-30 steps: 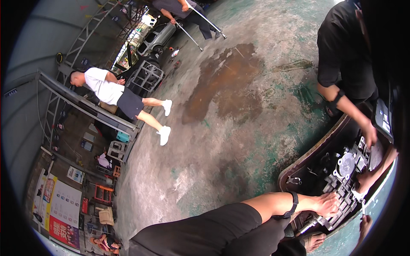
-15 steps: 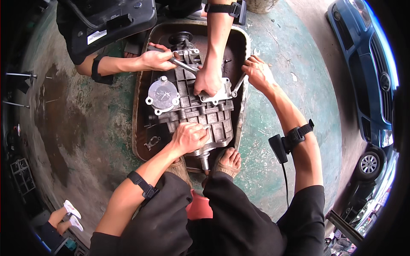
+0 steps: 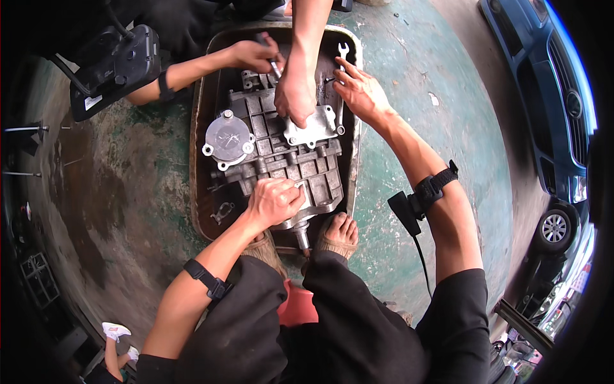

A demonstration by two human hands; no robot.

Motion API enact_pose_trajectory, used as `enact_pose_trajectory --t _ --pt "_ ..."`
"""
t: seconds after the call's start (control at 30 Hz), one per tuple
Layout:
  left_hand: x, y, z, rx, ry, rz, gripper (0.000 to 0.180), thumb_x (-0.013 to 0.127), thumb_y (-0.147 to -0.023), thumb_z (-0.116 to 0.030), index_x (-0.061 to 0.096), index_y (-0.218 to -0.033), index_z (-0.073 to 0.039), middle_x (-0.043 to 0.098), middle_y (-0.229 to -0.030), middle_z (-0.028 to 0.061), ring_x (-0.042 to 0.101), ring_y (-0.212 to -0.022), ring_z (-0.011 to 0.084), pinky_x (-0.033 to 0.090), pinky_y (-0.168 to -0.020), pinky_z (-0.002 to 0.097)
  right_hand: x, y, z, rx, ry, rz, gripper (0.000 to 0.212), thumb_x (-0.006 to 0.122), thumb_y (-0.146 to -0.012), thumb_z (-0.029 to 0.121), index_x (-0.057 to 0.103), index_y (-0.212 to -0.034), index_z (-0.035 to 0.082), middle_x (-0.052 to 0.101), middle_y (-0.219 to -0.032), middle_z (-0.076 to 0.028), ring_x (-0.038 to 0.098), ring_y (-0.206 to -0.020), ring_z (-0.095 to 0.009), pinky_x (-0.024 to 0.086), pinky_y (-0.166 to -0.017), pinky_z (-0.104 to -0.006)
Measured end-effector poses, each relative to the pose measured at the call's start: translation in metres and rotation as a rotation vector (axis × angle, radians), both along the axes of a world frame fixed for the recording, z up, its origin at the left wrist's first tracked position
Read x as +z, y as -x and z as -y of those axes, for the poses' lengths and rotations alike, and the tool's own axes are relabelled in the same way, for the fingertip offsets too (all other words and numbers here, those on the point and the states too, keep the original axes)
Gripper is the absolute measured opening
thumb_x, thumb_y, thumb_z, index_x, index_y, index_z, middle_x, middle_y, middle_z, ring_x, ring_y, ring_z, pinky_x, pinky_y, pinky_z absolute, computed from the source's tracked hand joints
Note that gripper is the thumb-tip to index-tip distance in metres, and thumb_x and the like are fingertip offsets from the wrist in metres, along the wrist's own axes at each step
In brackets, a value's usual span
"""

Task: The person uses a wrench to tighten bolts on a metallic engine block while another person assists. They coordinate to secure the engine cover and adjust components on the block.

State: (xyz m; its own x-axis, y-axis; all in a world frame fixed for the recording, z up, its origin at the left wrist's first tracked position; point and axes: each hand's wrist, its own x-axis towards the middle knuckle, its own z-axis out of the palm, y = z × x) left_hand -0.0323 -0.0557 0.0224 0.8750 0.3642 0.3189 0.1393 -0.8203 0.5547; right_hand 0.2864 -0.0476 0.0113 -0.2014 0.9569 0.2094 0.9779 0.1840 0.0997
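- Since half a second ago, the right hand [image 3: 362, 95] has moved in from outside the tray's right rim, and the wrench [image 3: 341, 114] that slanted across that rim now stands almost straight along the inner wall; the co-worker's tool has swung more upright.
- Farthest left, one dark tray [image 3: 196, 141] with a worn rim holds one small forked bracket [image 3: 222, 212].
- One round grey cover [image 3: 229, 137], with bolt lugs round its edge, sits on the left part of the gearbox housing [image 3: 257, 109].
- That single housing fills the middle of the tray: dull silver metal, ribbed in a grid, with one shaft [image 3: 302, 235] at its near end.
- The left hand [image 3: 276, 201] is narrow, fingers curled onto the housing's near part, so the housing lies directly under and beyond it.
- Two co-worker's hands come from the far side: one [image 3: 256, 56] grips a blurred tool [image 3: 277, 69], the other [image 3: 297, 96] presses one bright flat plate [image 3: 316, 131].
- Rightmost, one silver wrench, open-jawed above and ringed below, lies under the right hand's loosely spread fingers; whether they grip it, I cannot tell.
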Motion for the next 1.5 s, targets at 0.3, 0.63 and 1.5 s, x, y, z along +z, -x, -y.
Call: enact_pose_trajectory --t 0.3,0.63,1.5 --pt "-0.001 -0.003 -0.001 0.005 0.012 0.075 0.027 0.074 -0.072 -0.004 0.057 -0.052 -0.006 0.053 -0.054 0.0069 0.055 -0.047 0.0252 0.045 -0.044 0.0374 -0.033 -0.017 0.014 -0.337 0.312 -0.187 0.029 0.046 -0.098 0.022 0.067 -0.098 0.002 0.068 -0.107 -0.017 0.055 -0.125 -0.033 0.048 -0.102 -0.0412" --pt "0.0 -0.004 0.0 0.006 -0.005 0.055 0.027 0.074 -0.072 -0.005 0.056 -0.052 -0.006 0.052 -0.054 0.0072 0.056 -0.047 0.0254 0.045 -0.044 0.0369 -0.03 -0.008 0.022 -0.163 0.282 -0.202 0.019 0.053 -0.088 0.012 0.061 -0.104 0.004 0.064 -0.096 -0.016 0.063 -0.097 -0.033 0.054 -0.083 -0.0431" --pt "-0.002 -0.006 0.001 -0.006 -0.023 0.031 0.033 0.073 -0.075 -0.004 0.05 -0.051 -0.007 0.051 -0.053 0.0073 0.056 -0.047 0.0259 0.044 -0.045 0.0375 0.002 0.083 0.059 -0.901 0.289 -1.024 0.035 0.059 -0.077 0.016 0.065 -0.102 -0.008 0.067 -0.093 -0.033 0.068 -0.093 -0.045 0.053 -0.088 -0.0476"
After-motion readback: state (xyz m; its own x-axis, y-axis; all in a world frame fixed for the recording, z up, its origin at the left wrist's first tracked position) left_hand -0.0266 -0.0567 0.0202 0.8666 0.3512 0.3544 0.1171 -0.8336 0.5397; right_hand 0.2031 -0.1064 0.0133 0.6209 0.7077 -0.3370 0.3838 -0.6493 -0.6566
